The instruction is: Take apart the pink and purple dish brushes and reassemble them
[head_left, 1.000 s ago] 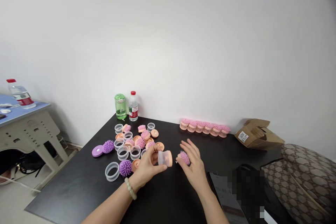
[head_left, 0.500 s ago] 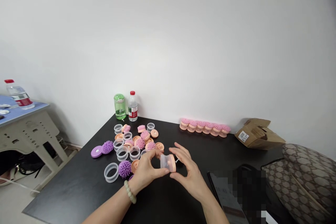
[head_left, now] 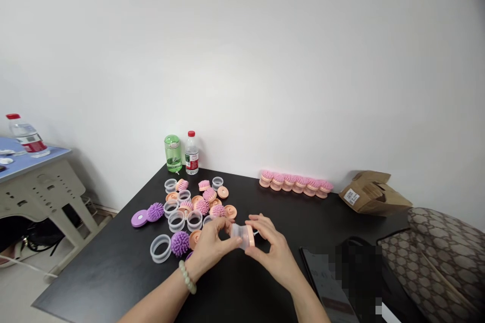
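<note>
My left hand (head_left: 210,243) is closed around a clear plastic ring (head_left: 237,231), thumb below and fingers behind. Against the ring's right end sits a peach round cap (head_left: 250,236), with a small white stem poking out on its right side. The fingertips and thumb of my right hand (head_left: 276,251) pinch this cap at its edge. Just left of my left hand lie a purple bristle head (head_left: 180,243), a loose clear ring (head_left: 160,249) and a peach disc (head_left: 194,238), partly hidden. Beyond it are several pink bristle heads (head_left: 202,206), clear rings and peach discs.
Along the wall stands a row of pink-topped brushes (head_left: 295,183). A green bottle (head_left: 173,154) and a water bottle (head_left: 192,154) are at the back left corner. To the right are a cardboard box (head_left: 373,194), a patterned bag (head_left: 435,257) and a dark tablet-like screen (head_left: 326,282).
My right fingers have lowered and closed in on the peach cap. The ring and cap have shifted very slightly, while my left hand stays nearly in place.
</note>
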The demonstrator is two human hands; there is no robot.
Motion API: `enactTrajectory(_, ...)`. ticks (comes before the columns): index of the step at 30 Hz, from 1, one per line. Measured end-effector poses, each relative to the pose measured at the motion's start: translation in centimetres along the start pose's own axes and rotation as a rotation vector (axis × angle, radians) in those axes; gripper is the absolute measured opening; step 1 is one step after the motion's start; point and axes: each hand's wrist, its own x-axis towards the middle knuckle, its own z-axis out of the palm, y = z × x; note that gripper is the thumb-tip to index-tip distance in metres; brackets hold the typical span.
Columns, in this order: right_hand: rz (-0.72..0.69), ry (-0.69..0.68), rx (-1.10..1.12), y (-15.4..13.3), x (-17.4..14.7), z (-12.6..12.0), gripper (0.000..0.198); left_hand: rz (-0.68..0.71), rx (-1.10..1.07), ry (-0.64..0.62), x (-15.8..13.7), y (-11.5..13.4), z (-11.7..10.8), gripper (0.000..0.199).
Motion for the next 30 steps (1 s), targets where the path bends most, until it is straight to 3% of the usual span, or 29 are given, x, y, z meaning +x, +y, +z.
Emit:
enactTrajectory(4, -0.041, 0.166, -0.025, 0.1, 0.1, -0.9, 0.038, -0.037, 0.051, 0.041, 0.0, 0.1, -0.4, 0.041)
enactTrajectory(7, 0.003, 0.246, -0.132, 0.6, 0.0, -1.9, 0.038, 0.088, 0.241, 0.086, -0.1, 0.6, -0.7, 0.021)
enactTrajectory(8, 0.012, 0.207, -0.18, 0.8, -0.1, -2.0, 0.039, 0.17, 0.352, 0.082, -0.2, 0.7, -0.8, 0.017)
enactTrajectory(10, -0.003, 0.073, -0.284, 1.1, -0.2, -2.0, 0.041, 0.33, 0.585, 0.054, -0.2, 0.7, -0.9, 0.033)
enactTrajectory(13, -0.076, -0.072, -0.443, 1.5, -0.3, -0.7, 0.042, 0.438, 0.812, 0.013, -0.2, 0.0, -0.8, 0.054)
enactTrajectory(17, -0.155, -0.108, -0.573, 2.3, 0.0, 2.2, 0.044, 0.443, 0.922, -0.062, -0.2, -1.3, -0.6, 0.064)
enactTrajectory(19, -0.183, -0.104, -0.609, 2.7, 0.3, 3.3, 0.054, 0.408, 0.971, -0.087, -0.1, -1.8, -0.6, 0.064)
enactTrajectory(23, -0.247, -0.04, -0.64, 3.5, 0.6, 3.3, 0.077, 0.33, 1.05, -0.138, -0.1, -1.9, -0.7, 0.067)
enactTrajectory(25, -0.198, 0.036, -0.65, 4.1, 0.5, 2.0, 0.082, 0.314, 1.034, -0.155, -0.3, -1.6, -0.6, 0.073)
enactTrajectory(27, -0.057, 0.106, -0.665, 5.0, 0.3, 0.3, 0.086, 0.317, 1.006, -0.139, -0.4, -1.2, -0.4, 0.072)
enactTrajectory(30, 0.151, 0.089, -0.593, 6.4, -0.3, -1.2, 0.085, 0.333, 0.976, -0.087, -0.8, -0.7, 0.1, 0.054)
